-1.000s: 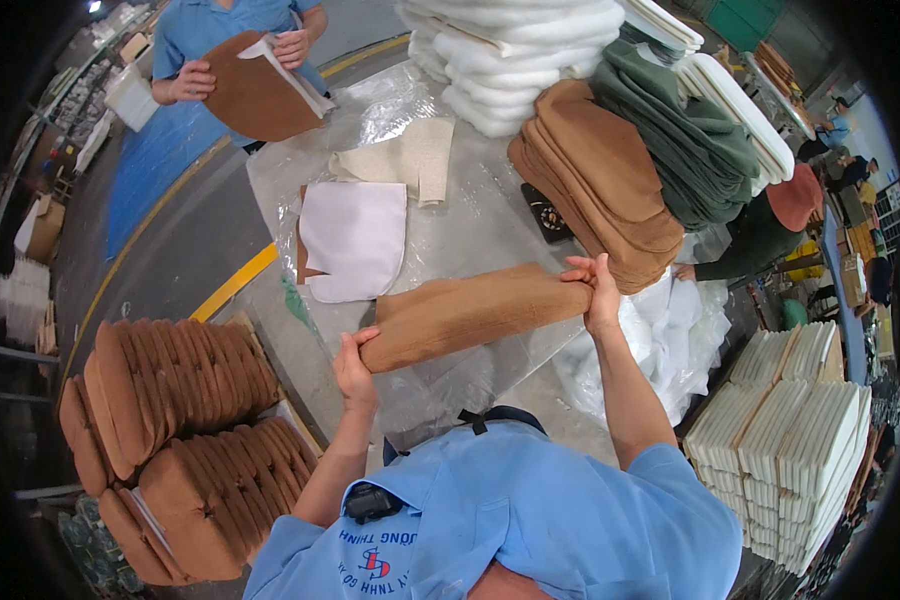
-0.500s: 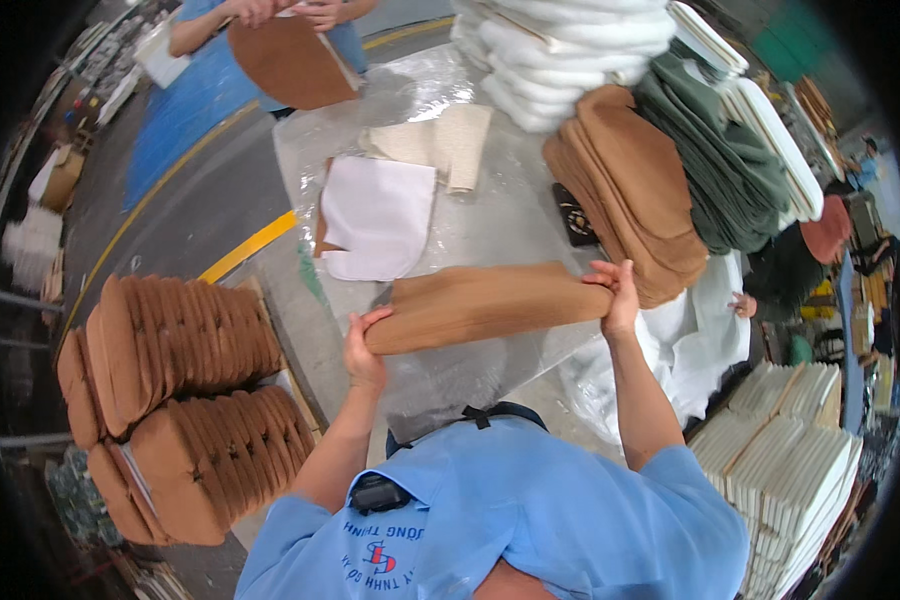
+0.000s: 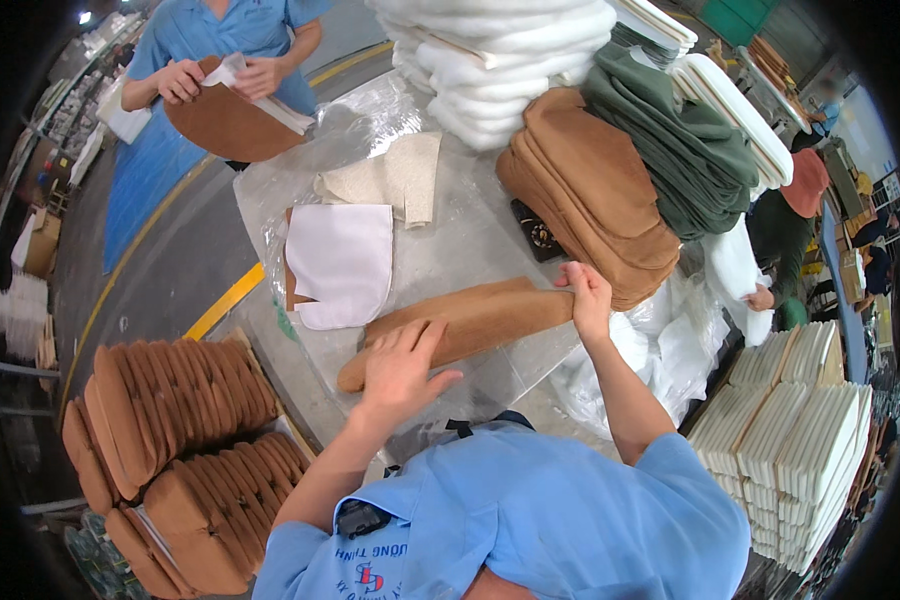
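Note:
A folded brown cloth piece, like a cushion cover [image 3: 495, 318], lies slantwise across the near part of the plastic-covered table [image 3: 470, 225]. Spread flat on its left end is my left hand [image 3: 400, 370], fingers apart. My right hand [image 3: 588, 302] pinches the cover's right end, close to a stack of brown covers [image 3: 595, 185]. Left of the folded piece, a white cloth panel [image 3: 340, 262] lies on brown fabric, with a cream cloth piece [image 3: 410, 180] just beyond it. A small black patterned object [image 3: 536, 232] sits partly under the brown stack.
White padding [image 3: 500, 70] is piled at the back beside dark green covers [image 3: 665, 150]. Brown cushions [image 3: 180, 420] stand in rows at lower left, white boards [image 3: 795, 430] at lower right. Across the table, a co-worker's hands [image 3: 255, 78] hold a brown piece.
The cover has been lowered onto the table and tilted. My left hand has gone from gripping its end to lying flat on top; my right hand moved slightly left. The whole view shifted.

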Demonstrator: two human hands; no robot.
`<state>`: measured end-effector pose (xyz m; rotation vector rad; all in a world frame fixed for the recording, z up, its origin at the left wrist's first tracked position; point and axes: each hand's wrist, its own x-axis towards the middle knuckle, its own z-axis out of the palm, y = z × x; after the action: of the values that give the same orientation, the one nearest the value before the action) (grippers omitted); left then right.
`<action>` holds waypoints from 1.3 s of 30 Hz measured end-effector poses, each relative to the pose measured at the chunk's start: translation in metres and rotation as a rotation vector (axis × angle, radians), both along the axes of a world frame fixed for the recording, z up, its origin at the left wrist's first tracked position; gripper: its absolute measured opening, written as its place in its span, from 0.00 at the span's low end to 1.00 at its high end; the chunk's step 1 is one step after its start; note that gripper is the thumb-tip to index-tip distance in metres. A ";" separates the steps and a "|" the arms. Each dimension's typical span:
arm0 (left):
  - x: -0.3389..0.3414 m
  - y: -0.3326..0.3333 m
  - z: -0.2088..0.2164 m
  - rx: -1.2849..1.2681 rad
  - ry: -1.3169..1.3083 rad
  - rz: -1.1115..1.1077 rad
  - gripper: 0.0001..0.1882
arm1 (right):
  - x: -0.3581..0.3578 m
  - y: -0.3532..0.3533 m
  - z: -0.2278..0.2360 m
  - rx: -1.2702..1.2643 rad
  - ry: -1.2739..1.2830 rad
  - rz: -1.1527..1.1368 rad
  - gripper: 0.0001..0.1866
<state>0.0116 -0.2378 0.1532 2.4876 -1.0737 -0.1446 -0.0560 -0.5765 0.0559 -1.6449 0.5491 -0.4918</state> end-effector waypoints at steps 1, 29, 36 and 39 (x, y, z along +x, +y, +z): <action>0.003 -0.005 -0.002 0.076 -0.018 0.015 0.38 | -0.001 0.014 0.010 -0.188 -0.025 0.092 0.18; -0.025 0.025 -0.016 0.083 -0.150 -0.190 0.32 | -0.069 0.040 0.082 -1.140 0.259 0.670 0.40; -0.071 0.090 -0.010 0.207 0.597 -0.188 0.43 | -0.120 0.087 0.058 -0.842 0.231 1.013 0.38; -0.079 0.092 -0.029 0.221 0.724 -0.239 0.46 | -0.114 0.081 0.060 -0.641 0.339 1.183 0.38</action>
<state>-0.0679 -0.1459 0.1239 2.1621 -1.0463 -1.1843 -0.1699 -0.4953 0.1162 -2.3287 -0.4484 0.5582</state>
